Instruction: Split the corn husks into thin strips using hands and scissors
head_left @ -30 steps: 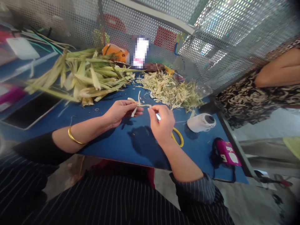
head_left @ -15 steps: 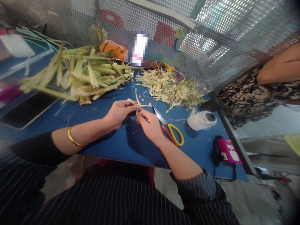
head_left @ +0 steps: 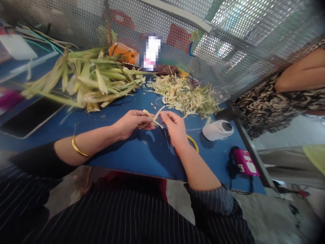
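Note:
Pale corn husk strips [head_left: 155, 118], crossed into a small knot-like piece, are pinched between the thumb and fingers of my left hand [head_left: 133, 124]. Just to the right, my right hand [head_left: 175, 127] is closed in a pinch on what looks like thin white thread, which runs between the hands. More thread [head_left: 194, 129] trails from behind the right hand to a white thread spool [head_left: 217, 130] lying on its side. Under my right hand lie scissors with one yellow handle loop [head_left: 195, 144] showing; most of them is hidden.
A heap of long corn husks [head_left: 88, 78] lies at the back left, shredded husk [head_left: 185, 91] at the back right. Behind stand an orange packet [head_left: 124, 53] and a perforated metal screen [head_left: 172, 20]. A pink power socket block [head_left: 246, 162] sits at right. Another person's arm [head_left: 302, 73] is beyond.
My right hand has moved right, off the husk strips, and now covers most of the scissors. My left hand keeps the strips, which have turned and shifted slightly right.

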{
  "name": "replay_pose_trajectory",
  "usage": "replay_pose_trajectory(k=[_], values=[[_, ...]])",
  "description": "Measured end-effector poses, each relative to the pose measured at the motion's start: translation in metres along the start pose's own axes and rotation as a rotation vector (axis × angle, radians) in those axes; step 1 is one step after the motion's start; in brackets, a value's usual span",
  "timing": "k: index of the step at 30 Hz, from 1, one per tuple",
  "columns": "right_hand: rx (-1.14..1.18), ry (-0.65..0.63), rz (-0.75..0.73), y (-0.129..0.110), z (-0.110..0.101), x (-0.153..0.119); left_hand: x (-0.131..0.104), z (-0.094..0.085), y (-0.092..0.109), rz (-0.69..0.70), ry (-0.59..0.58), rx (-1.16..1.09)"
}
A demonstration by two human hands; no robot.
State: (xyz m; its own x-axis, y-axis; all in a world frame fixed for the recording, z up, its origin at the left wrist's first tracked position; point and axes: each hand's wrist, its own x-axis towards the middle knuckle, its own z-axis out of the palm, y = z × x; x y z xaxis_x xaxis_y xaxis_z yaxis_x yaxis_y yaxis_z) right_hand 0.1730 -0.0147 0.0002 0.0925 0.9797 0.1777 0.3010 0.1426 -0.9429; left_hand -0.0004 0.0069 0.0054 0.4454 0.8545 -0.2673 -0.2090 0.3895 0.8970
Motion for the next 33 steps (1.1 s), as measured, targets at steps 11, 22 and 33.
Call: replay_pose_trajectory(k=[11,22,33], values=[[0.121,0.008,0.020,0.016,0.014,-0.002,0.002,0.003,-0.008,-0.036,0.028,0.176],[-0.313,-0.097,-0.359,0.001,0.011,-0.007,-0.002,0.002,-0.011,0.041,-0.024,0.505],[-0.159,0.024,-0.212,0.001,0.015,-0.009,-0.006,0.005,-0.004,0.015,-0.184,0.490]])
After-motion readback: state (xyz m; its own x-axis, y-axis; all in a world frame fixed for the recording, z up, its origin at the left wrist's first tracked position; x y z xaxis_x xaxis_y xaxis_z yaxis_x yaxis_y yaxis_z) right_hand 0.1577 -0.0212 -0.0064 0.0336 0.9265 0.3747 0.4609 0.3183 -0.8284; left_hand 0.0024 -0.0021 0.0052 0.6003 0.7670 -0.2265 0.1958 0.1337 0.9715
